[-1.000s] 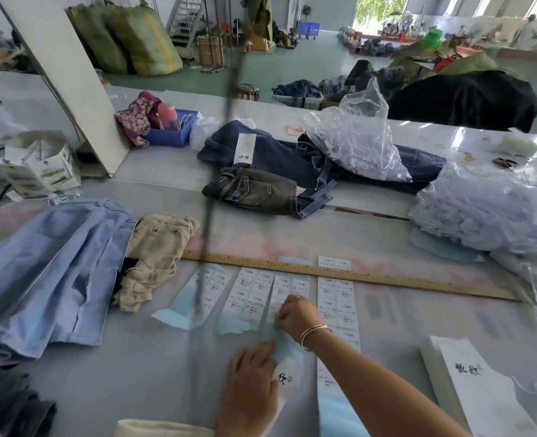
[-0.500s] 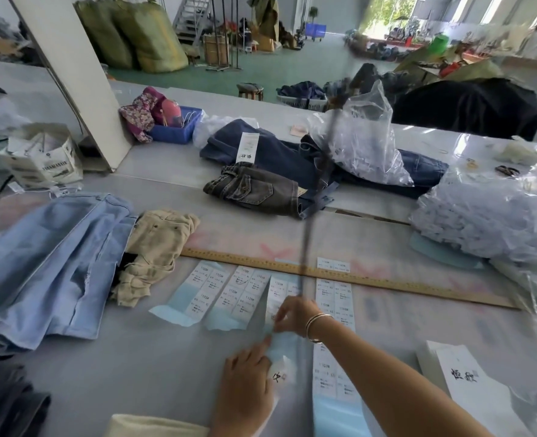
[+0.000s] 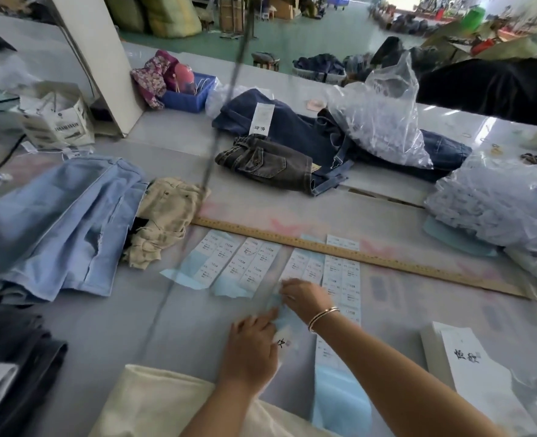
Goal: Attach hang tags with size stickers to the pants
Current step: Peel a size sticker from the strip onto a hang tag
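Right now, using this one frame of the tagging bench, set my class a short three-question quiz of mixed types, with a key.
1. True or false: the wooden ruler lies on the far side of the sticker sheets from the worker.
2. Which hand wears the bracelet? A left, B right.
3. Fill in: the left hand rests on a white hang ____.

Key: 1 true. 2 B; the right hand picks at a sticker sheet. 3 tag.
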`<state>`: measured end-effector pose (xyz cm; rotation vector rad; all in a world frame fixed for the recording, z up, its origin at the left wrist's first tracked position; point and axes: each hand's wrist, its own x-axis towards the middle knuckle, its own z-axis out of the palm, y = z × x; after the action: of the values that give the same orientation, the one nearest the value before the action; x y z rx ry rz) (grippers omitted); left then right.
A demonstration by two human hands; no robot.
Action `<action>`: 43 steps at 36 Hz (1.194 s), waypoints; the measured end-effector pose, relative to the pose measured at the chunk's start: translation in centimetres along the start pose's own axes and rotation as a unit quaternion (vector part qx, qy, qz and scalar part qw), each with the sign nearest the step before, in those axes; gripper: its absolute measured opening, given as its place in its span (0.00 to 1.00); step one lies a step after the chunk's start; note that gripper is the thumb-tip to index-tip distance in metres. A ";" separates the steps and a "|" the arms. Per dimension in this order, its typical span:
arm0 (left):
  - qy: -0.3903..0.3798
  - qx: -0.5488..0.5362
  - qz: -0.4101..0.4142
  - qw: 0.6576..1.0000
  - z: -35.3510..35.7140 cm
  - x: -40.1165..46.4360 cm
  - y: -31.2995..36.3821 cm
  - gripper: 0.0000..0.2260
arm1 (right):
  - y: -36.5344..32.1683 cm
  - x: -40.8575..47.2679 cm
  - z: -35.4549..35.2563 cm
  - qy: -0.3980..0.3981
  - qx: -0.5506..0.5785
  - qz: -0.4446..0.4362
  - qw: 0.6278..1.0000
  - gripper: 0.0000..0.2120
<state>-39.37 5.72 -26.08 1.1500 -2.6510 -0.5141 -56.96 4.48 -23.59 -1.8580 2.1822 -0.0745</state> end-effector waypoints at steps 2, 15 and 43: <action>-0.037 0.005 -0.002 0.999 0.3 0.2 -0.2 0.19 | 0.2 0.0 0.2 0.012 0.020 -0.001 1.000 0.14; 0.035 -0.035 0.011 0.999 1.1 0.0 -0.4 0.11 | 1.5 -0.3 0.0 0.011 0.030 -0.005 0.999 0.16; -0.010 -0.018 0.031 0.999 1.2 0.3 -0.6 0.20 | 1.8 -1.1 0.8 0.048 0.098 0.058 0.992 0.10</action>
<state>-39.53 5.40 -27.42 1.0547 -2.6732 -0.5631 -58.33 5.94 -24.54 -1.6494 2.2511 -0.3476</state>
